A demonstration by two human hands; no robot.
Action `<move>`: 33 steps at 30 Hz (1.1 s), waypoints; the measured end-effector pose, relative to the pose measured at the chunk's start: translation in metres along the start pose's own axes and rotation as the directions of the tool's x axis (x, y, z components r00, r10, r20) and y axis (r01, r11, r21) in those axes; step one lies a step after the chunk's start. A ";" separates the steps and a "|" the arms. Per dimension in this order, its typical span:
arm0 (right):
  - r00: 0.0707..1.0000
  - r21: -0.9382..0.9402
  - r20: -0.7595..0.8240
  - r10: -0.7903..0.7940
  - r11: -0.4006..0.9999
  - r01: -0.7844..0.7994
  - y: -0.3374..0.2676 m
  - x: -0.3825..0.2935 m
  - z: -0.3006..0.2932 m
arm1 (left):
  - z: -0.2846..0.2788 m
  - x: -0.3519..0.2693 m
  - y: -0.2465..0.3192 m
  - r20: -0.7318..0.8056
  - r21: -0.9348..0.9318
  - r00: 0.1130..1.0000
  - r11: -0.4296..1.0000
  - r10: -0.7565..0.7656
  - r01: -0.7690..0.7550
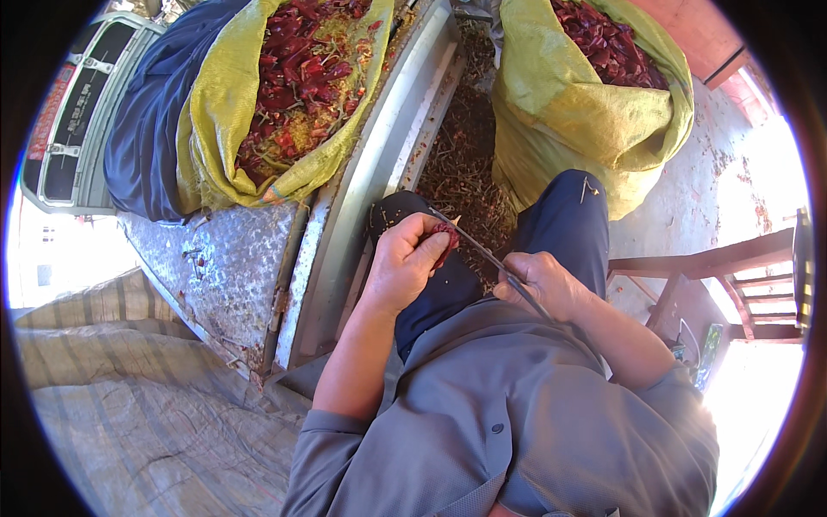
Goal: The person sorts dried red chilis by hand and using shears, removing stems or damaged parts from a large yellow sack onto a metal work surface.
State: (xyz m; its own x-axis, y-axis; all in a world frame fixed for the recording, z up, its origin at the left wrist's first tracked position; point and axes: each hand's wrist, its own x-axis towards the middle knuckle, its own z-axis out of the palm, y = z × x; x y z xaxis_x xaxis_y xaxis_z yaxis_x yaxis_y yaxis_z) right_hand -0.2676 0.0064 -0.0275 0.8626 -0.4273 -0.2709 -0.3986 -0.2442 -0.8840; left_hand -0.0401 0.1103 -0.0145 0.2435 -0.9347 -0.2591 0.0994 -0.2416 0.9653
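My left hand (405, 262) pinches a dark red dried chili pepper (445, 248) between thumb and fingers, above my left knee. A pale stem end pokes out at its top. In my right hand (544, 282) is a long, thin, dark metal tool (479, 248), whose far end passes beside the pepper. Whether it is scissors or a single blade I cannot tell. Beyond my left hand lies an open yellow woven sack (216, 110) holding dried red chilies (291, 71), seeds and bits of stem. Another yellow woven sack (549, 123), with red chilies (607, 48) inside, stands past my right knee.
A worn metal cart bed (226, 271) with a raised side panel (362, 194) runs along my left. Chili stems and debris (462, 148) lie between the panel and the right sack. A wooden chair (704, 255) stands at right; a striped tarp (161, 413) spreads at lower left.
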 end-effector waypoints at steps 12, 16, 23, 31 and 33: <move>0.915 0.797 0.387 -0.117 0.542 -0.268 0.015 0.000 -0.010 | -0.006 0.006 0.000 0.087 -0.279 0.996 0.960 0.010 0.015; 0.981 0.608 0.179 -0.080 0.792 -0.046 0.007 0.009 -0.019 | -0.004 0.009 0.001 0.096 -0.315 0.995 0.948 -0.026 0.055; 0.991 0.737 0.134 -0.028 0.671 -0.081 0.030 0.011 -0.023 | 0.008 0.015 -0.004 0.097 -0.312 0.994 0.947 -0.053 0.081; 0.979 0.672 0.171 0.114 0.713 -0.200 0.037 0.019 -0.016 | 0.018 0.013 -0.023 0.145 -0.289 0.988 0.952 -0.059 0.100; 0.969 0.620 0.218 0.119 0.749 -0.231 0.026 0.028 -0.009 | 0.019 0.007 -0.027 0.169 -0.305 0.985 0.949 -0.031 0.082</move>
State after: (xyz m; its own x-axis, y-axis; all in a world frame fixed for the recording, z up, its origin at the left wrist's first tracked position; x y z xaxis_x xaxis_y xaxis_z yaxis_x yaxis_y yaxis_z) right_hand -0.2568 -0.0204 -0.0549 0.8563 -0.2528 -0.4504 -0.3051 0.4560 -0.8361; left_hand -0.0593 0.1049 -0.0415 0.0743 -0.9574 -0.2791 0.4086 -0.2261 0.8843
